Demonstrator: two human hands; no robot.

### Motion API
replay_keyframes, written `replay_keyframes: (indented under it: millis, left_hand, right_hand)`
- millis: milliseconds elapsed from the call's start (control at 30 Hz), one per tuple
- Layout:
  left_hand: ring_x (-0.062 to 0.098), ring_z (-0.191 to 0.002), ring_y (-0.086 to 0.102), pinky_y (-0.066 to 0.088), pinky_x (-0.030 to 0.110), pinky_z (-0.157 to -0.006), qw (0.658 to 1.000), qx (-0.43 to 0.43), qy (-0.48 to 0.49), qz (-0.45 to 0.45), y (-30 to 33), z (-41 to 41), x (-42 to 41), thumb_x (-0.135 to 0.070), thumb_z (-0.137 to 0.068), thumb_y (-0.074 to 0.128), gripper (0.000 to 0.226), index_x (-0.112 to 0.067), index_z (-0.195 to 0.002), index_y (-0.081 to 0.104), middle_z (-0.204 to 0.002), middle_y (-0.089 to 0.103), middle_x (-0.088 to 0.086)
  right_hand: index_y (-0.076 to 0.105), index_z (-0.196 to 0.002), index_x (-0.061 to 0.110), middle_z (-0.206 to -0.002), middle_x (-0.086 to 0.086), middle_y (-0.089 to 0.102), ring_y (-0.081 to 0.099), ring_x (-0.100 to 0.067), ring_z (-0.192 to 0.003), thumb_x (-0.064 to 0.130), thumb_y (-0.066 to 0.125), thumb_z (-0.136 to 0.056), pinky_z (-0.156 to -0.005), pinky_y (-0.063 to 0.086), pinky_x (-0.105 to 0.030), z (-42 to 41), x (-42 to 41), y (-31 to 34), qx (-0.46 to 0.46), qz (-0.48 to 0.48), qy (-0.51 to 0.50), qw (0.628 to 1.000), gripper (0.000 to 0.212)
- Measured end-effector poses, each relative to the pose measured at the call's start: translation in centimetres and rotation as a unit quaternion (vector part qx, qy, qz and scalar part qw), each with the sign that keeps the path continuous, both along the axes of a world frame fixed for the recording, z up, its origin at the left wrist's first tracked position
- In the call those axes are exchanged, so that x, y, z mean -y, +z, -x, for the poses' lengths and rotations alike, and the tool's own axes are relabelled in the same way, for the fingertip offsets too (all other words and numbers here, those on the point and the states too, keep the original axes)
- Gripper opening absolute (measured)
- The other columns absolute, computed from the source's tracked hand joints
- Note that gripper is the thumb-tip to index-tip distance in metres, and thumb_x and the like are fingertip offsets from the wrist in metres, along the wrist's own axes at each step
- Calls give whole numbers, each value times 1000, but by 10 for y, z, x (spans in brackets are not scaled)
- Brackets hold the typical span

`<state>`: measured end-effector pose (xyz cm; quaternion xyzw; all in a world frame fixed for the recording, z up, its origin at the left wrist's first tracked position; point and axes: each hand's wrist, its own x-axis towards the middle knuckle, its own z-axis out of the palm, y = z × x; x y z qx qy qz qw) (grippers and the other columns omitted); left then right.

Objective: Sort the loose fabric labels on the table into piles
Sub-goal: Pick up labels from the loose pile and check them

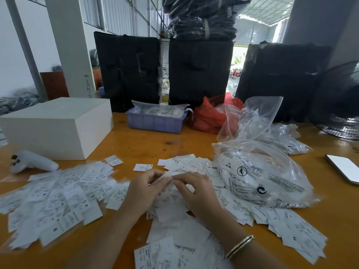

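Note:
White fabric labels with black print cover the near half of the orange table (155, 144). A broad spread of labels (58, 199) lies to the left. A mixed heap (174, 220) sits under and in front of my hands. More labels (291, 228) trail off to the right. A lone label (142, 167) lies just beyond my hands. My left hand (142, 189) and my right hand (196, 189) meet fingertip to fingertip above the heap, both pinching one white label (171, 176) between them.
A clear printed plastic bag (260, 177) full of labels lies right of my hands, with more bags (252, 117) behind it. A white box (58, 127), a white controller (31, 162), a blue crate (155, 121), a red bag (209, 115), a phone (343, 167) and a fan (338, 101) ring the work area.

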<state>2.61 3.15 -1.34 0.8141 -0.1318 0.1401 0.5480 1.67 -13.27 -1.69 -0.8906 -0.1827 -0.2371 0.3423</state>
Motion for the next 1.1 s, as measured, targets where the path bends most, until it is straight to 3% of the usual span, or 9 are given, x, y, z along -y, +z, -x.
replay_keyframes:
  millis: [167,333,400,500,567,667,767,933,1100]
  left_hand:
    - [-14,-81,58,44,2,-59,1000,-9,16,-12,-1,0,-1,-33,-83,68,5,-36,-81,64,-76,67,-26]
    - [-2,-76,58,42,8,-51,994,-5,112,-3,3,-5,-8,-36,-86,64,4,-38,-84,61,-82,63,-21]
    - [-1,-79,56,38,11,-54,987,-9,160,9,2,-9,-15,-35,-86,64,3,-33,-88,61,-84,60,-20]
    - [-1,-76,53,36,14,-53,974,-6,226,1,-1,-16,-28,-25,-87,65,11,-27,-97,61,-87,60,-14]
    - [3,-73,54,40,19,-53,967,0,255,-12,-2,-19,-36,-21,-87,65,16,-21,-103,63,-94,63,-5]
    - [5,-68,53,41,22,-52,953,2,297,-52,-2,-20,-49,-22,-88,65,17,-20,-105,64,-100,66,2]
    - [14,-69,56,45,30,-64,929,-12,341,-142,-4,-19,-57,-26,-89,63,17,-21,-106,63,-98,69,6]
    - [27,-104,55,28,47,-94,875,-33,404,-266,-6,-19,-57,-19,-83,68,23,-23,-105,65,-108,67,5]
    - [29,-113,49,27,51,-96,885,85,352,-294,-4,-17,-51,-11,-79,70,21,-21,-98,68,-111,63,5]
  right_hand:
    - [60,-121,29,-118,7,62,52,-16,-108,38,36,-95,-94,31,-36,3,-7,0,23,226,-5,974,37]
    - [51,-131,32,-122,13,58,48,-7,-113,35,43,-96,-100,25,-27,-1,15,15,32,104,-80,991,36]
    - [59,-124,26,-118,7,62,52,-12,-113,26,49,-95,-103,34,-32,-7,36,26,42,11,-129,991,30]
    - [66,-111,15,-107,-2,67,58,-16,-97,10,53,-92,-90,49,-41,-19,72,43,96,-76,-200,972,24]
    - [66,-112,15,-110,-6,66,56,-20,-99,8,51,-91,-91,47,-44,-29,100,52,79,-52,-281,955,26]
    - [65,-114,21,-118,-4,63,54,-24,-110,18,46,-92,-96,41,-43,-42,146,52,-101,101,-380,914,29]
    - [70,-88,20,-91,0,67,59,-21,-90,48,51,-91,-90,44,-39,-44,164,44,-253,193,-379,869,33]
    - [66,-81,24,-85,3,62,56,-21,-85,44,58,-87,-89,41,-38,-41,167,28,-218,147,-377,888,22]
    - [61,-67,20,-69,1,60,56,-22,-76,38,56,-89,-84,42,-38,-41,169,26,-208,74,-378,899,29]
